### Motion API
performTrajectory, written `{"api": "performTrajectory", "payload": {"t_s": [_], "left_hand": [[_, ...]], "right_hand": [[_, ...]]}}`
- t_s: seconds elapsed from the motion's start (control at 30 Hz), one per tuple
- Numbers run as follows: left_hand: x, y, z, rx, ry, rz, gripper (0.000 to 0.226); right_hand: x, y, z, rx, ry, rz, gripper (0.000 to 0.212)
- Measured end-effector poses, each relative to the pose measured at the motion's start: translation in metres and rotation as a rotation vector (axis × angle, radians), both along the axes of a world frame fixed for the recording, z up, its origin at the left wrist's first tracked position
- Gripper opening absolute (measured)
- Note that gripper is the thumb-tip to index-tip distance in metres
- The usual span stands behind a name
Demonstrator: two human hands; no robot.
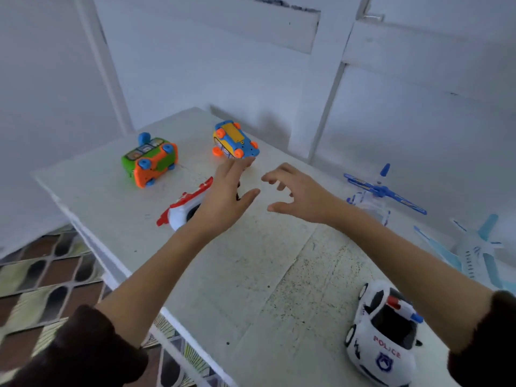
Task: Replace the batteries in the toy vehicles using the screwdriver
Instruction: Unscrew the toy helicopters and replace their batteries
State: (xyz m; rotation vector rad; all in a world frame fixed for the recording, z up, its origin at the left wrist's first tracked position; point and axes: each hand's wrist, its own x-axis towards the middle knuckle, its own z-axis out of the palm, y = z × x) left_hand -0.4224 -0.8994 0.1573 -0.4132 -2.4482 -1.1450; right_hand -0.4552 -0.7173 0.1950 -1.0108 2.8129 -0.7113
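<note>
Above the white table (251,275), your left hand (226,196) and right hand (298,196) hover with spread fingers, gripping nothing, just short of the upturned blue toy car (236,141) at the far edge.

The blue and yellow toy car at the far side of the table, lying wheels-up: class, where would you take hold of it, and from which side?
Grip the blue and yellow toy car across its two long flanks, between the orange wheels, coming from above and the near side. Its flat underside faces up, so the flanks are the exposed parallel faces. Both the left hand and right hand hover open just short of it.
</note>
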Motion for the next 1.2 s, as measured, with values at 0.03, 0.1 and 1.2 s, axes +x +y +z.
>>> {"api": "performTrajectory", "payload": {"t_s": [0.03,0.1,1.2], "left_hand": [[0.006,-0.013,0.000,-0.022,0.006,0.034,0.054],[0.018,-0.038,-0.002,-0.068,0.007,0.096,0.054],[0.049,-0.077,-0.024,0.700,-0.294,0.036,0.072]], "right_hand": [[-0.003,-0.013,-0.004,0.021,-0.003,0.034,0.058],[-0.009,-0.036,-0.011,0.047,0.026,0.100,0.070],[0.004,-0.093,-0.006,-0.361,-0.149,-0.154,0.062]]}}
